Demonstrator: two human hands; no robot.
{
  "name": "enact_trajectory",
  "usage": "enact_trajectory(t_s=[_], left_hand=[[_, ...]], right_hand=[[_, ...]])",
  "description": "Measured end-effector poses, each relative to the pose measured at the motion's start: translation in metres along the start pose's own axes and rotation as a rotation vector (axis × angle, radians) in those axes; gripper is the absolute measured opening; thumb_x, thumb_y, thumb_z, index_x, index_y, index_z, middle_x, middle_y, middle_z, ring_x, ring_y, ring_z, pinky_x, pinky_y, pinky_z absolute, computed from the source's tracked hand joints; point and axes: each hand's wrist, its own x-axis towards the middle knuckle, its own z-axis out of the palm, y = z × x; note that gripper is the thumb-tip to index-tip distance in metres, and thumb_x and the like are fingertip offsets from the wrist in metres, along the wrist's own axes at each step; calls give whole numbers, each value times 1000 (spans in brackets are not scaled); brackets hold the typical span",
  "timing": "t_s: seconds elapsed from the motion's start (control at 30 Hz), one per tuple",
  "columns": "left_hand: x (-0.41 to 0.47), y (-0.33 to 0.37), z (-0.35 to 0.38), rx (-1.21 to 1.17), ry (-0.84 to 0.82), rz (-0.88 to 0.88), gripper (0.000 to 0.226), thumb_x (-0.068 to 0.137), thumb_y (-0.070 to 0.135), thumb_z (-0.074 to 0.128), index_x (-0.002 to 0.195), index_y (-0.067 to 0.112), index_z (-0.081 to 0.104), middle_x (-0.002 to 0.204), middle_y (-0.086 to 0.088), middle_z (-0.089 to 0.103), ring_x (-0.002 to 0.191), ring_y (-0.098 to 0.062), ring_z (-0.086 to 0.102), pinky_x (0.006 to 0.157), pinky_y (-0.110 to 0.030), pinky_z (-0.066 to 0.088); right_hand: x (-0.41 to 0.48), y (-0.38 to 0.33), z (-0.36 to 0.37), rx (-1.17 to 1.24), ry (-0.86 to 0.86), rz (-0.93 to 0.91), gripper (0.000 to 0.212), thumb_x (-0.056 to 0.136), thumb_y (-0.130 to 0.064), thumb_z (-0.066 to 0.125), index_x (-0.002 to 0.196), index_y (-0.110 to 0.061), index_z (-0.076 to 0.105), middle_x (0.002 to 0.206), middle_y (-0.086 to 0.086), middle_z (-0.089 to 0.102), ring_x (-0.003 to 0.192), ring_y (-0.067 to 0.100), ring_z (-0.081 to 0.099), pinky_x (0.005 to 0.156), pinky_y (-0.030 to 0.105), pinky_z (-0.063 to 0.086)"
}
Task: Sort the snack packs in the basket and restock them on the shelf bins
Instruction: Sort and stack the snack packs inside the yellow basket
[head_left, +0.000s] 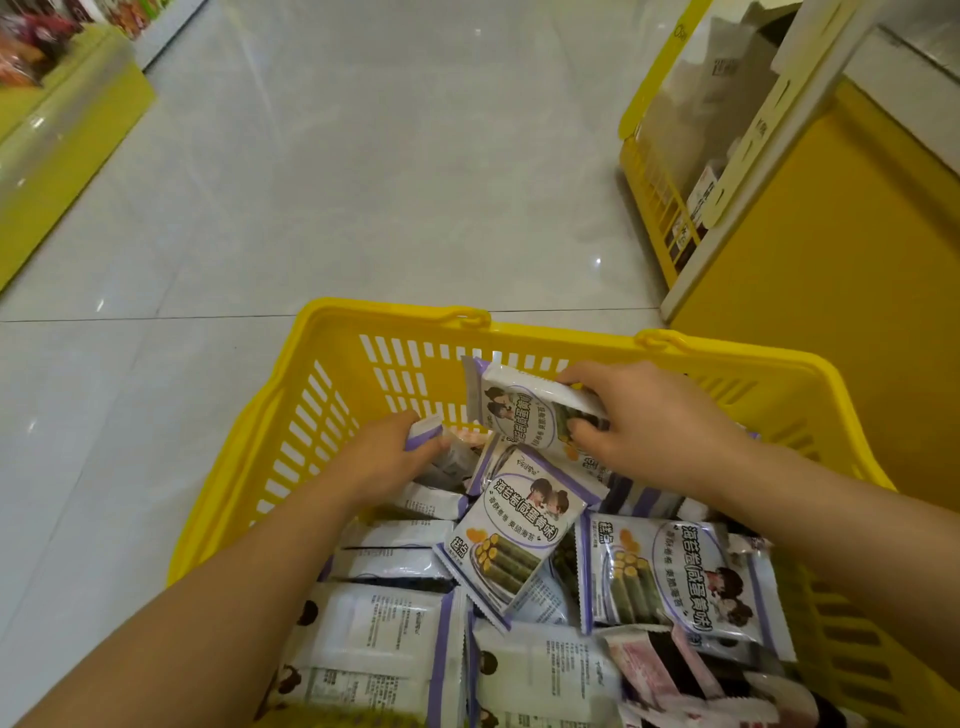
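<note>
1. Shelving (67, 150) with a yellow base runs along the far left edge, and the goods on it are too blurred to tell apart.
2. Pale glossy floor tiles (363, 182) fill the space between that shelving and the basket.
3. The yellow slotted basket (332, 395) sits low in the middle of the view, open at the top and heaped with snack packs.
4. The left hand (387, 457) reaches into the basket's left side, its fingers curled round the end of a small white and purple pack (423, 432). That pack lies among the others near the far wall.
5. The pile of snack packs (519, 540) covers the basket's floor. Most are white with purple edges. Some lie face up, showing green rolls and cartoon figures, and others lie back up, showing fine print.
6. A lifted pack (511, 410) of the same kind stands tilted above the pile, close to the basket's far wall.
7. The right hand (654, 421) pinches that lifted pack by its right end, fingers over the top edge and thumb beneath.
8. A pink and white pack (649, 670) lies in the near right corner of the basket, partly under the purple ones.
9. A yellow shelf unit (831, 249) rises at the right, just beside the basket. Its clear-fronted bin (691, 104) holds pale packs.
</note>
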Motion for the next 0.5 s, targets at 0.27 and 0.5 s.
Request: enact_trajectory(t_s=[0.27,0.5], left_hand=[[13,40,-22,989,-114,176,41,94,31,56,134,30,47,118,0,62,105,-22,58,73,-32,45],[17,63,-25,1137,-285,45,45,93,18,57,136,28,45,129,-9,53,121,-29,46,76,-35,41]], right_hand=[[-1,6,-2,0,-20,23,37,85,-35,58,121,-36,53,90,-9,68,72,12,60,56,29,49],[1,7,-3,5,-28,46,39,85,-35,59,124,-34,53,88,-8,66,70,11,57,58,32,50]])
